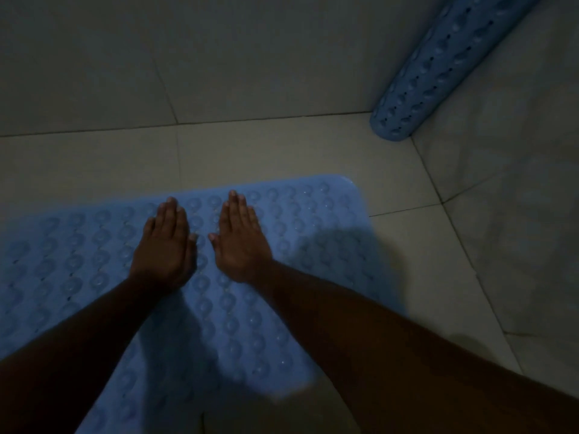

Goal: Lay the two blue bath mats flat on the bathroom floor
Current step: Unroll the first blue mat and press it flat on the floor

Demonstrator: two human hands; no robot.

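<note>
A blue bath mat (78, 245) with rows of round suction cups lies spread flat on the tiled floor, filling the lower left of the view. My left hand (166, 245) and my right hand (239, 242) rest palm down on it side by side near its far edge, fingers straight and close together, holding nothing. A second blue bath mat (438, 67) is rolled into a tube and stands leaning in the wall corner at the upper right, its lower end on the floor.
The room is dim. Pale floor tiles (282, 151) lie between the flat mat and the back wall (219, 57). A side wall (517, 198) rises on the right, close to the mat's right edge.
</note>
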